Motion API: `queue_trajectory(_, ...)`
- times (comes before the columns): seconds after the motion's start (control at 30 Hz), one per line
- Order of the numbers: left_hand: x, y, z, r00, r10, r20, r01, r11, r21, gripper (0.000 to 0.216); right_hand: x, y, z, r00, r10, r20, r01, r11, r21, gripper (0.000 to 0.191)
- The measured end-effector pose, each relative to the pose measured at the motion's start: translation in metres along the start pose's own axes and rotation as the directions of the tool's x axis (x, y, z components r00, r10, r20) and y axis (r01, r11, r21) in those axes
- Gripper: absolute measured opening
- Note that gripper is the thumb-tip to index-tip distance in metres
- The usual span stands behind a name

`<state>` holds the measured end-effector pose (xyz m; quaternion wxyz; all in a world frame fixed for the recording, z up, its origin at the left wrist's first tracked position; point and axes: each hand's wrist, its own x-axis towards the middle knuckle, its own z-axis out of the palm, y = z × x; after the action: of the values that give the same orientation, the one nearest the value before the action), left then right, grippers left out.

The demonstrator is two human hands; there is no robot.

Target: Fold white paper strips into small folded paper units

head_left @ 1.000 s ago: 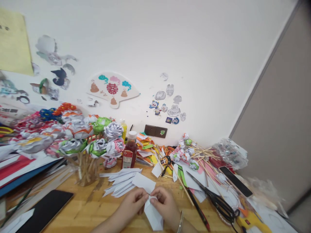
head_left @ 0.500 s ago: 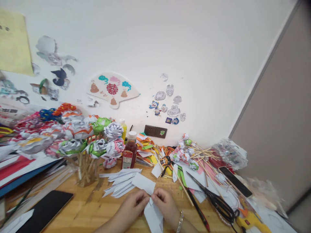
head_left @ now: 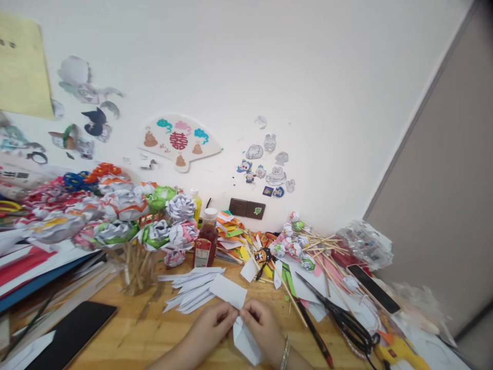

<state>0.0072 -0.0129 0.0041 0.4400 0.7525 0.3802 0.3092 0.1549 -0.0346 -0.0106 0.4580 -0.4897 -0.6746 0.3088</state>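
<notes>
My left hand (head_left: 216, 325) and my right hand (head_left: 262, 326) meet at the front of the wooden table, thumbs and fingers pinched close together. Between them they grip a folded piece of white paper (head_left: 246, 343), its lower part hanging below the fingertips. A bracelet (head_left: 285, 352) circles my right wrist. Just beyond my fingers lies a flat white paper sheet (head_left: 228, 291); whether it joins the held piece is hidden. Several folded white paper strips (head_left: 192, 293) are heaped to its left.
Paper flowers on sticks (head_left: 133, 231) stand in a clear container at left. Near the middle is a bottle of red liquid (head_left: 205, 241). Black scissors (head_left: 346, 321), a pen (head_left: 316, 334), a phone (head_left: 373, 289) and a yellow glue gun (head_left: 400, 353) lie right. A black tablet-like slab (head_left: 73, 334) lies left.
The lower part of the held paper has shifted slightly right and looks shorter and more folded. Both hands stay in nearly the same place, still pinching.
</notes>
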Motion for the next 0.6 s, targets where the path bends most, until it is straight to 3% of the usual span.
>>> queue_trajectory(0.33,-0.001,0.002,0.0017,1.0,0.009,-0.007,-0.008,0.999,0.052,0.032,-0.0008,-0.0048,-0.0005,1.0,-0.024,-0.021,0.023,0.999,-0.046,0.021)
queue_trajectory(0.6,-0.0001,0.0006,0.0023,0.999,0.037,-0.015,-0.035,0.995,0.098,0.027,-0.0009,-0.0016,0.0022,0.999,0.046,0.001,-0.046,0.986,0.16,0.009)
